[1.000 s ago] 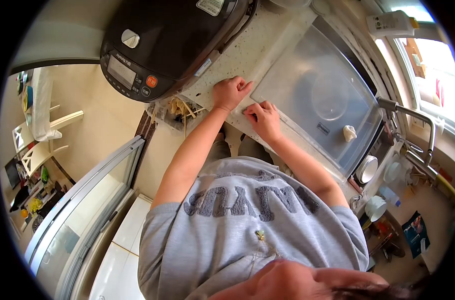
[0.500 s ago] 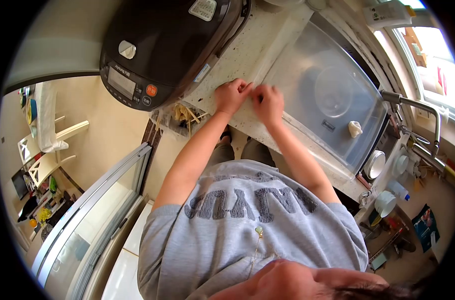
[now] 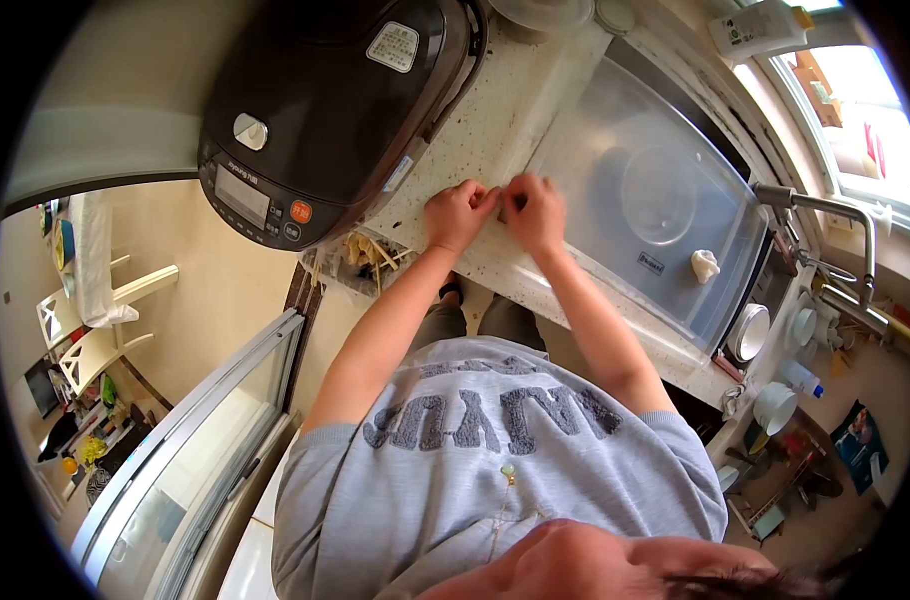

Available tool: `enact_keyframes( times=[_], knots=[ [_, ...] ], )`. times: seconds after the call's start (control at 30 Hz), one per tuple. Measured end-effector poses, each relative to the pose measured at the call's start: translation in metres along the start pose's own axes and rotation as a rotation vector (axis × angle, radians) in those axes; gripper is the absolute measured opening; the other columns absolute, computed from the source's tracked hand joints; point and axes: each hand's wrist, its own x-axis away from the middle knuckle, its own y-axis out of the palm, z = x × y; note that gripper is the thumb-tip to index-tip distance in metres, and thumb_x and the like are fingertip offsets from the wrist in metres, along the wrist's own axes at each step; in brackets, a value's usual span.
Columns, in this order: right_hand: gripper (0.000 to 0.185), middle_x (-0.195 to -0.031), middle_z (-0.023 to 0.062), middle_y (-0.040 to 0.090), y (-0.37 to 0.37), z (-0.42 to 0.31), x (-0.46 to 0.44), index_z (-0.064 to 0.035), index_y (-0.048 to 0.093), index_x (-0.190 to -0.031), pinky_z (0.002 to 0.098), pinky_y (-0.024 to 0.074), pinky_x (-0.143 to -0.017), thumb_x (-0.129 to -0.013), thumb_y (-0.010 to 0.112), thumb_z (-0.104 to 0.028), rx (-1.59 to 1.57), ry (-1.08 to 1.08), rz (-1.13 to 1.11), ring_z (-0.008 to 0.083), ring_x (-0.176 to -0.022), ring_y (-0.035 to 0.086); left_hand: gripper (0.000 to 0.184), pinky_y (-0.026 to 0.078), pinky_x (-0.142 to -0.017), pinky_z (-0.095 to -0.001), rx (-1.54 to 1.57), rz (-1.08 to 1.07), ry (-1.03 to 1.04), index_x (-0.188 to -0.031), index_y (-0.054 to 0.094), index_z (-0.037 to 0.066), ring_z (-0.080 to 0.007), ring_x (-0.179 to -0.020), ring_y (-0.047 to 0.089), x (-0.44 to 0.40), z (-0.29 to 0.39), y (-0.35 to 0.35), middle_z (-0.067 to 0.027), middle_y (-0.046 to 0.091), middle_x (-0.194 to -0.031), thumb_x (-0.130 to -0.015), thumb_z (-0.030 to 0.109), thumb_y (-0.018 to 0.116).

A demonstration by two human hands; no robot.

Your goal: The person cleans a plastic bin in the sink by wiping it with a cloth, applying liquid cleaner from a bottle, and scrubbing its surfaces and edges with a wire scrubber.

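Note:
My left hand (image 3: pixel 457 213) and my right hand (image 3: pixel 533 212) meet over the pale speckled counter (image 3: pixel 510 255), fingertips nearly touching. Both are closed in a pinch. Whatever lies between the fingers is too small or too hidden to name. To the left of my hands stands a dark brown rice cooker (image 3: pixel 325 120) with a button panel. On the right, close to my right hand, a translucent plastic sheet or lid (image 3: pixel 600 150) covers the sink area. A small white lump (image 3: pixel 705 266) rests on it. Dark specks are scattered over the counter.
A faucet (image 3: pixel 825 203) reaches in from the right. Bowls (image 3: pixel 773 408) and a round white container (image 3: pixel 748 332) stand at the lower right. A bottle (image 3: pixel 762 30) sits by the window. Below the counter edge hangs a bag with wooden sticks (image 3: pixel 373 252). A sliding glass door (image 3: pixel 200 440) is at lower left.
The view has shifted slightly, so the cooker and the sink cover sit a little differently in frame. Both hands stay pinched together over the counter, the fingers slightly repositioned.

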Motion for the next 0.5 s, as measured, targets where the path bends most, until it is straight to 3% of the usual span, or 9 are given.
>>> enact_keyframes(
  times=[0.13,0.2,0.33,0.5],
  knots=[
    [0.009,-0.068,0.0060,0.059,0.007,0.037,-0.075,-0.0125,0.056,-0.078,0.0421,0.0418,-0.060,-0.072,0.062,-0.009,0.000,0.061,0.171,0.0301,-0.069,0.054,0.026,0.045,-0.046,-0.0319,-0.036,0.063,0.052,-0.065,0.060,0.015,-0.0208,-0.051,0.059,0.006,0.001,0.004,-0.0020,0.060,-0.056,-0.074,0.038,0.068],
    [0.008,-0.069,0.0060,0.059,0.011,0.031,-0.071,-0.0125,0.056,-0.076,0.0413,0.0428,-0.060,-0.072,0.063,-0.010,0.094,0.060,0.194,0.0296,-0.070,0.055,0.026,0.044,-0.046,-0.0319,-0.039,0.066,0.067,-0.065,0.060,0.015,-0.0205,-0.051,0.059,0.003,-0.002,-0.003,-0.0019,0.060,-0.055,-0.074,0.038,0.068],
    [0.012,-0.069,0.0047,0.060,0.000,-0.003,-0.014,-0.0121,0.055,-0.075,0.0409,0.0435,-0.061,-0.070,0.066,-0.013,0.060,0.134,0.028,0.0286,-0.071,0.056,0.026,0.042,-0.044,-0.0299,-0.031,0.061,0.074,-0.063,0.060,0.012,-0.0192,-0.048,0.057,0.001,-0.003,0.000,-0.0020,0.058,-0.054,-0.074,0.034,0.070],
    [0.014,-0.072,0.0052,0.063,0.007,0.027,-0.069,-0.0106,0.056,-0.082,0.0397,0.0450,-0.065,-0.071,0.064,-0.010,0.009,0.198,0.098,0.0285,-0.073,0.056,0.025,0.042,-0.044,-0.0304,-0.044,0.090,0.087,-0.063,0.060,0.012,-0.0198,-0.047,0.057,0.003,0.001,-0.001,-0.0019,0.058,-0.053,-0.074,0.033,0.070]
  ],
)
